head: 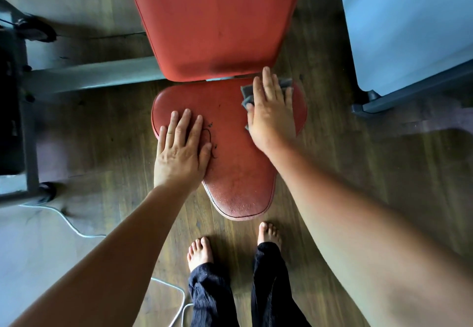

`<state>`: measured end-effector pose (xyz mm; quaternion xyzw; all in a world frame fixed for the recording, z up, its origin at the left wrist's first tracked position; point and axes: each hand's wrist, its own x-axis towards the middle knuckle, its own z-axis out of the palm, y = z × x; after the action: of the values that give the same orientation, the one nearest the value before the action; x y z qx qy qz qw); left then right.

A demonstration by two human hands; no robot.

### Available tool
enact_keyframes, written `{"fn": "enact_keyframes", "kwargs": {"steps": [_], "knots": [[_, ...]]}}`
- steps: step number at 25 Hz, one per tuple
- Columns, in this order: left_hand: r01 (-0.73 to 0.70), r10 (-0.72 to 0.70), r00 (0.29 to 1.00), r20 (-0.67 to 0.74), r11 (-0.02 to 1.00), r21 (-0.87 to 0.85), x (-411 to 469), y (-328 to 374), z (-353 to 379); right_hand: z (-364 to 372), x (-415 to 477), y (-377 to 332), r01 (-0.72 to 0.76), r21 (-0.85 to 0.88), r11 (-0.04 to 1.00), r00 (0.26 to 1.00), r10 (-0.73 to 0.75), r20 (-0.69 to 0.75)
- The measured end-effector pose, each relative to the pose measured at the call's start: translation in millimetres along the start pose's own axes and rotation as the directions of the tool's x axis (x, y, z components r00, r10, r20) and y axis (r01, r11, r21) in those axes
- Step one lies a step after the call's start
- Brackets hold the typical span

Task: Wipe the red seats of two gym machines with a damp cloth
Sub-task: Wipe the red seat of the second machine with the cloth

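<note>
I am wiping the first red seat (pixel 238 173). My right hand (pixel 270 119), fingers spread flat, presses the damp cloth (pixel 247 94) onto the seat's far right corner; my left hand (pixel 180 151) lies spread flat on its left side. Next move, in my judgement: sweep the cloth across toward the left hand.

Grey cloth (pixel 249 93) mostly hidden under right hand (pixel 270 111); backrest (pixel 217 19) cut off above.

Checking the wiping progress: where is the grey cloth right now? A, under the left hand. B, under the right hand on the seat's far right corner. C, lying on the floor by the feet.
B: the grey cloth peeks out beneath the flat right hand on the red seat.
</note>
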<state>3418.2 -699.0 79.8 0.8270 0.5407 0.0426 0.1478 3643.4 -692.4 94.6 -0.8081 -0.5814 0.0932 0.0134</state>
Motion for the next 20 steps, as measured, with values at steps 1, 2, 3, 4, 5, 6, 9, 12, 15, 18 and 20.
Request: {"fn": "enact_keyframes", "kwargs": {"steps": [1, 2, 3, 4, 5, 6, 9, 12, 15, 18, 20], "knots": [[-0.001, 0.001, 1.000, 0.010, 1.000, 0.010, 0, 0, -1, 1, -26, -9, 0.039, 0.036, 0.999, 0.999, -0.039, 0.000], [0.000, 0.000, 1.000, 0.017, 1.000, 0.023, 1, 0, -2, 2, -60, -17, 0.087, 0.065, 0.994, 0.996, -0.089, 0.028], [-0.001, 0.000, 1.000, 0.020, 1.000, 0.029, 1, 0, -3, 3, -96, -22, 0.142, 0.084, 0.986, 0.988, -0.146, 0.054], [-0.004, 0.003, 1.000, 0.023, 1.000, 0.028, 1, 0, -5, 1, -125, -24, 0.193, 0.090, 0.977, 0.977, -0.200, 0.078], [-0.005, 0.004, 1.000, 0.028, 1.000, 0.025, 0, 0, -6, 1, -141, -24, 0.240, 0.084, 0.967, 0.966, -0.246, 0.081], [-0.002, 0.001, 0.999, 0.034, 1.000, 0.024, 0, 0, -6, 1, -139, -20, 0.282, 0.100, 0.954, 0.953, -0.291, 0.086], [0.005, -0.006, 0.999, 0.053, 1.000, 0.023, -1, -1, -7, 2, -79, -15, 0.323, 0.078, 0.943, 0.942, -0.329, 0.074], [-0.016, 0.013, 0.998, 0.067, 0.999, 0.036, -6, -5, -10, 4, -69, -22, 0.179, 0.050, 0.982, 0.981, -0.182, 0.065], [-0.005, 0.002, 0.997, 0.077, 0.999, 0.039, -15, -12, -13, 6, -138, -30, 0.240, 0.020, 0.971, 0.968, -0.241, 0.077], [0.037, -0.041, 0.996, 0.085, 0.998, 0.045, -22, -20, -16, 3, -150, -32, 0.374, 0.020, 0.927, 0.924, -0.374, 0.074], [0.068, -0.072, 0.994, 0.080, 0.996, 0.055, -27, -27, -17, 5, -114, -44, 0.415, 0.009, 0.910, 0.905, -0.414, 0.100]]}}
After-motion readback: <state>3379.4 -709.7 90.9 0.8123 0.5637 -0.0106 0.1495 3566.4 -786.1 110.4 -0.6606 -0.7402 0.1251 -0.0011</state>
